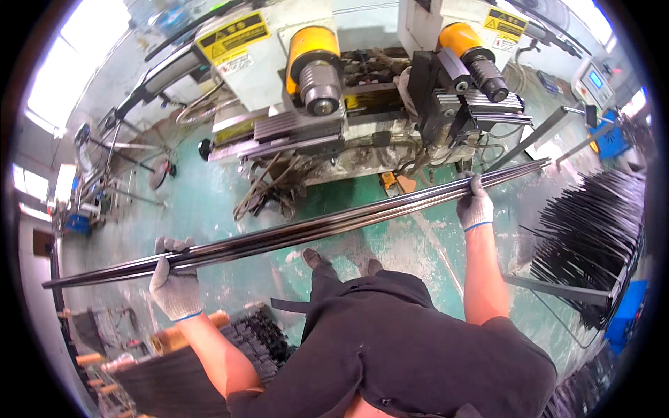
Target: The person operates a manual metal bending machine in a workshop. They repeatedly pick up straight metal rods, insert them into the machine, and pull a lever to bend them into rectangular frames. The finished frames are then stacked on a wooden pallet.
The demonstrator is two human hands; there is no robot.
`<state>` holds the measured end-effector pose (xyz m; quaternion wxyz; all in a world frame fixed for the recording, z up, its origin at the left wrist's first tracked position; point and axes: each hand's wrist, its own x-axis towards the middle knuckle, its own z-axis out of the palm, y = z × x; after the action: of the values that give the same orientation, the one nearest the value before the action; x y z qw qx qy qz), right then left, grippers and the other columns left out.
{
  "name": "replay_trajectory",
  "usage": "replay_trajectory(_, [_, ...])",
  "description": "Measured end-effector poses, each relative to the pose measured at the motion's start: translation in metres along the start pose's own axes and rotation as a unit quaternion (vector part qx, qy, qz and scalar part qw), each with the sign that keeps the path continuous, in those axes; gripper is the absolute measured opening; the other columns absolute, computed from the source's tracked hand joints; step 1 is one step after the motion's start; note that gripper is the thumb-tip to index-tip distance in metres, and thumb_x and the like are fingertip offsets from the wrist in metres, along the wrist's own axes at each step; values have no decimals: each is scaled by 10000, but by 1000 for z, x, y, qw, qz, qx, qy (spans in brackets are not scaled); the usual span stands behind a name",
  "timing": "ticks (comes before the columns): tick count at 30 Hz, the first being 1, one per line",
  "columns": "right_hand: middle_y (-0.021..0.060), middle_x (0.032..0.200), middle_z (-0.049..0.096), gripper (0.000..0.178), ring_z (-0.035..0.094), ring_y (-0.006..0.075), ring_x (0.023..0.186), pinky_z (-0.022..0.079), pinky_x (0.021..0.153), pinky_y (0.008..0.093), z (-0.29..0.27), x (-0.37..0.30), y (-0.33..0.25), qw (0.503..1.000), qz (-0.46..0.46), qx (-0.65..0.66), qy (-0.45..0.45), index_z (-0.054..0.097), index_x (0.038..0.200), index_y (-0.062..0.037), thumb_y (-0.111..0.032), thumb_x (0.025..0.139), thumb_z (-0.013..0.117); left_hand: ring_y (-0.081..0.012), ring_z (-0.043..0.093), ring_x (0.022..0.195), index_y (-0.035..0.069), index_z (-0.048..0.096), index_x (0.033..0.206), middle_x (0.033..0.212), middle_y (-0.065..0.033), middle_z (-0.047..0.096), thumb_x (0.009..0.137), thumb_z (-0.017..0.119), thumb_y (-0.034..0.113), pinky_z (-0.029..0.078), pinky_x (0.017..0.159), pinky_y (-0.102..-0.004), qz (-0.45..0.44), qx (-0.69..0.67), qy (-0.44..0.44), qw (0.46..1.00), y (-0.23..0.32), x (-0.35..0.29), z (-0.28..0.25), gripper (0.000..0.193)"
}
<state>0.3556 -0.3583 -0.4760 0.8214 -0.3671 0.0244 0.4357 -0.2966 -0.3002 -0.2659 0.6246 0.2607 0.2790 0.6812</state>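
Note:
A bundle of long thin dark metal rods (pixel 334 224) stretches across in front of me, its right end a little farther off than its left. My left hand (pixel 175 282), in a whitish knit glove, is closed round the bundle near its left end, thumb on the near side and fingers over the far side. Toward the other end, my right hand (pixel 476 203), gloved alike, grips the rods with its fingertips on top. Both arms are held out, and the bundle hangs above the floor. How many rods there are cannot be made out.
Ahead stands a machine with two steel spindles (pixel 320 90) in yellow housings. At the right, a metal rack (pixel 557 287) bears a big stack of dark rods (pixel 589 244). More dark stock (pixel 258 338) lies at lower left. A control panel (pixel 592 82) is at far right.

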Motion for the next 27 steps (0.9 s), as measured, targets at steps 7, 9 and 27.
replay_trajectory(7, [70, 976, 704, 317, 684, 217, 904, 582, 819, 394, 120, -19, 66, 990, -70, -60, 110, 669, 1177, -79, -326, 998, 751, -313, 670, 1052, 12, 651, 1170, 1100, -121, 693, 999, 700, 183, 516, 1066, -517, -36, 48, 46, 997, -60, 122, -33, 247])
replay_trajectory(9, [86, 995, 712, 288, 691, 228, 880, 591, 829, 403, 187, -55, 108, 996, -17, -64, 52, 649, 1164, -39, -227, 982, 769, -324, 682, 1085, 9, 659, 1121, 1098, -136, 723, 1032, 652, 190, 544, 1046, -517, -87, 32, 80, 993, -78, 155, -41, 201])
replay_trajectory(27, [110, 998, 742, 227, 698, 250, 828, 583, 799, 415, 276, 75, 118, 984, -106, -96, 104, 715, 1079, 32, -125, 933, 789, -351, 661, 1224, -64, 654, 1234, 1262, -206, 710, 1050, 613, 252, 486, 1144, -521, -144, -122, 92, 978, -63, 386, -150, 367])
